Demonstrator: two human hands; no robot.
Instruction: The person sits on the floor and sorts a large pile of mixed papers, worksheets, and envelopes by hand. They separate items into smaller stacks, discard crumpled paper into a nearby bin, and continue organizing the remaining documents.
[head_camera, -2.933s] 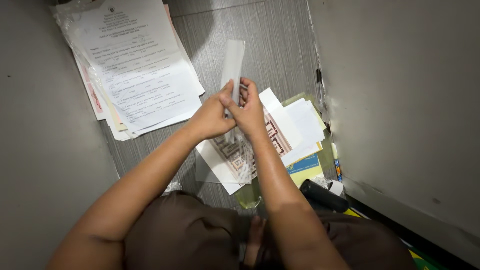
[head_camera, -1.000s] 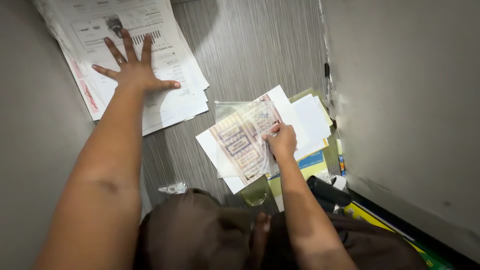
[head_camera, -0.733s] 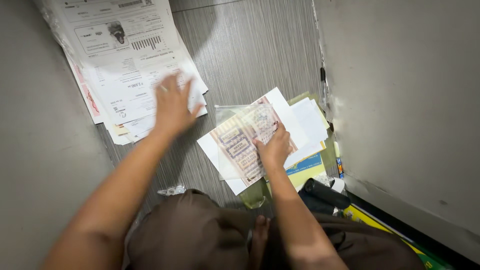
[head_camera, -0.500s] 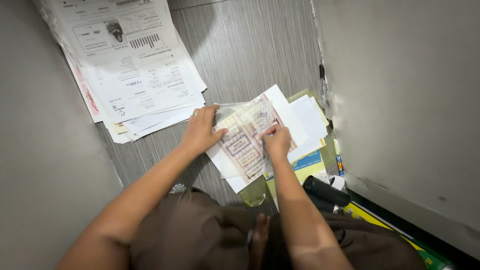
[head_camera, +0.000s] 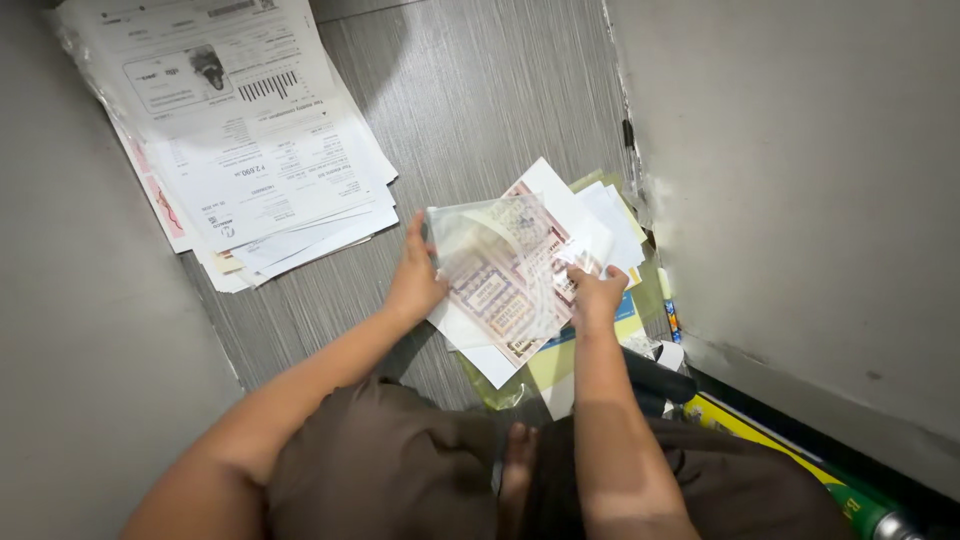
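Over the streaky grey floor (head_camera: 480, 90), left hand (head_camera: 415, 280) and right hand (head_camera: 597, 295) pinch a glossy clear plastic sleeve (head_camera: 500, 265) by opposite edges. Patterned certificate paper (head_camera: 520, 325) lies flat beneath.

The see-through bag (head_camera: 500, 262) is thin, shiny plastic. The printed sheets (head_camera: 245, 150) and the striped sheet (head_camera: 510, 310) are smooth, matt paper. The floor (head_camera: 480, 90) looks like grey wood with fine lines.

bare floor (head_camera: 480, 90) ahead, paper stack (head_camera: 250, 150) left, wall (head_camera: 800, 180) right
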